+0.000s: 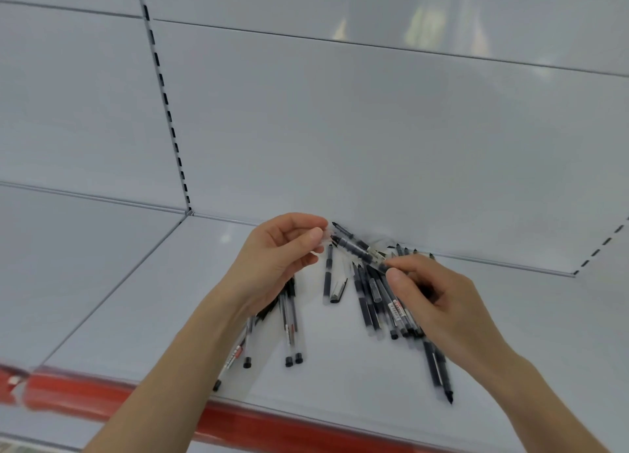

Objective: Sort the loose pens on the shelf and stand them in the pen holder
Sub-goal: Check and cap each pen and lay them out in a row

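Observation:
Several loose black pens (371,302) lie scattered on the grey shelf (143,299), some with clear caps. My right hand (429,296) pinches the barrel of one black pen (354,246) lifted above the pile, its tip pointing left. My left hand (282,258) pinches something small and clear at that pen's tip, seemingly its cap. A second group of pens (289,319) lies partly hidden under my left wrist. A loose cap (338,291) rests between the groups. No pen holder is in view.
The shelf's front edge carries a red price strip (102,393). A grey back panel (340,129) rises behind the pens, with slotted uprights (163,88) at the left and right. A seam separates a neighbouring shelf board on the left.

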